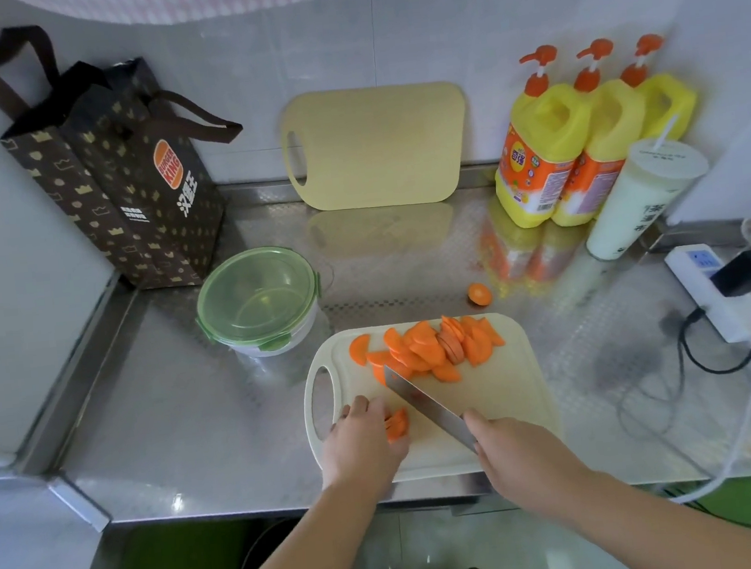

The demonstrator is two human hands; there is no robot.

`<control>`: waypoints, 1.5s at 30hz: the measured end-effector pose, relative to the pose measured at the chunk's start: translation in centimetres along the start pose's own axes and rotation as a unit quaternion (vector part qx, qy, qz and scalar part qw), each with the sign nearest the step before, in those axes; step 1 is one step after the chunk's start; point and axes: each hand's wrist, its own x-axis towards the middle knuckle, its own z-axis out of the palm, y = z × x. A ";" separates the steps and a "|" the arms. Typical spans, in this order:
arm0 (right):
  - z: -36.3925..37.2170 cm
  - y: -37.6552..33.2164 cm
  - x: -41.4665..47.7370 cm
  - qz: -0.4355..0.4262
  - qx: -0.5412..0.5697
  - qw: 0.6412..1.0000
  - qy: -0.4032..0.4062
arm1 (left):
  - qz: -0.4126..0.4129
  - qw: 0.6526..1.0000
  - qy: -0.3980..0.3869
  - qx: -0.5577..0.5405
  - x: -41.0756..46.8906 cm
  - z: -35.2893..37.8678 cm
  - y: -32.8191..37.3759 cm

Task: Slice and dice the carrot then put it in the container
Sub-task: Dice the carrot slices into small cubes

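Steel table point(193, 416), front edge, cutting board point(505, 409): left hand point(361, 441) pins a small stack of carrot half-slices point(397, 423) with curled fingers point(357, 406), right hand point(513, 450) grips the knife point(421, 401); pieces judged stiff, light, slick, so hold stack sides, fingertips tucked.

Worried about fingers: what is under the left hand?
The left hand holds a stack of carrot slices, partly visible, beside the knife on the board. The palm hides whatever else lies beneath.
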 end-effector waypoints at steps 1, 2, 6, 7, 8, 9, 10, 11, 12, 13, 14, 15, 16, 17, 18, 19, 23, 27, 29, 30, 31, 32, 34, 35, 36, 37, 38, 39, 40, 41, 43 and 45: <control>0.1 -0.2 0.1 -0.002 -0.005 1.000 0.006 | -0.007 1.000 -0.002 -0.016 -0.1 0.2 -0.2; 0.3 -0.3 0.1 -0.006 -0.019 1.000 0.011 | -0.014 0.999 -0.005 -0.034 -0.3 0.2 -0.4; 1.7 -0.7 0.1 -0.013 -0.050 0.998 0.027 | -0.046 0.993 -0.014 -0.111 -0.4 0.2 -1.1; 2.2 -0.9 0.0 -0.016 -0.064 0.997 0.035 | -0.046 0.992 -0.013 -0.121 -0.4 0.3 -1.2; 2.5 -1.1 -0.1 -0.021 -0.079 0.996 0.042 | -0.045 0.991 -0.010 -0.126 -0.4 0.4 -1.3; 2.6 -1.1 -0.3 -0.026 -0.096 0.995 0.033 | -0.044 0.991 -0.005 -0.129 -0.4 0.5 -1.3; 2.7 -1.0 -0.3 -0.023 -0.105 0.993 0.041 | -0.043 0.990 0.001 -0.132 -0.4 0.5 -1.2; 2.8 -0.9 -0.1 -0.012 -0.094 0.994 0.050 | -0.043 0.990 0.005 -0.135 -0.4 0.6 -1.2; 2.8 -1.0 -0.1 -0.010 -0.100 0.993 0.057 | -0.044 0.989 0.008 -0.138 -0.4 0.6 -1.2; 2.4 -1.1 -0.2 -0.019 -0.108 0.992 0.067 | -0.045 0.989 0.010 -0.140 -0.4 0.7 -1.2; 2.0 -1.2 -0.4 -0.030 -0.112 0.990 0.077 | -0.046 0.989 0.012 -0.141 -0.4 0.7 -1.1; 1.8 -1.3 -0.5 -0.030 -0.110 0.990 0.078 | -0.047 0.989 0.016 -0.140 -0.3 0.8 -1.1; 1.5 -1.2 -0.6 -0.026 -0.109 0.991 0.076 | -0.048 0.989 0.019 -0.140 -0.3 0.9 -1.1; 1.8 -0.8 -0.5 -0.016 -0.100 0.992 0.072 | -0.050 0.988 0.023 -0.145 -0.4 0.9 -1.0; 1.7 -0.5 -0.4 -0.007 -0.088 0.994 0.069 | -0.052 0.987 0.026 -0.150 -0.4 0.9 -0.9; 1.6 -0.4 -0.3 -0.003 -0.082 0.994 0.071 | -0.054 0.986 0.028 -0.153 -0.4 1.0 -0.8; 1.5 -0.3 -0.1 0.003 -0.038 0.997 0.065 | -0.052 0.989 0.031 -0.135 -0.2 0.9 -0.5; 1.4 -0.9 0.0 0.008 0.009 0.999 0.053 | -0.054 0.990 0.027 -0.126 -0.2 0.8 -0.3; 1.4 -1.5 0.0 0.012 0.015 0.999 0.035 | -0.054 0.992 0.019 -0.110 -0.2 0.7 -0.3; 1.5 -1.7 0.0 0.013 0.014 0.999 0.029 | -0.055 0.993 0.017 -0.104 -0.2 0.7 -0.3; 1.6 -1.9 0.0 0.014 0.015 0.999 0.025 | -0.056 0.993 0.015 -0.099 -0.2 0.7 -0.3; 1.7 -1.9 0.0 0.015 0.019 0.999 0.022 | -0.057 0.994 0.014 -0.096 -0.3 0.7 -0.3; 1.8 -2.0 0.0 0.017 0.028 0.999 0.025 | -0.059 0.993 0.015 -0.098 -0.3 0.7 -0.3; 1.9 -2.0 0.0 0.018 0.032 0.999 0.025 | -0.060 0.993 0.016 -0.104 -0.3 0.7 -0.3; 1.9 -2.0 -0.1 0.018 0.036 0.999 0.026 | -0.061 0.992 0.015 -0.108 -0.2 0.7 -0.3; 2.0 -2.0 -0.1 0.018 0.041 0.999 0.025 | -0.060 0.992 0.014 -0.110 -0.2 0.7 -0.3; 2.1 -2.0 -0.1 0.020 0.044 0.999 0.025 | -0.058 0.992 0.014 -0.108 -0.2 0.8 -0.3; 2.2 -2.1 -0.1 0.022 0.047 0.998 0.025 | -0.055 0.993 0.013 -0.105 -0.1 0.8 -0.3; 2.2 -2.1 -0.1 0.025 0.050 0.998 0.026 | -0.052 0.994 0.012 -0.101 0.0 0.8 -0.2; 2.2 -2.1 -0.1 0.030 0.052 0.998 0.029 | -0.048 0.994 0.012 -0.096 0.0 0.8 -0.1; 2.1 -1.9 -0.1 0.041 0.047 0.997 0.035 | -0.041 0.996 0.008 -0.084 0.2 0.8 0.2; 1.9 -1.6 -0.2 0.048 0.041 0.997 0.041 | -0.037 0.996 0.003 -0.076 0.4 0.9 0.6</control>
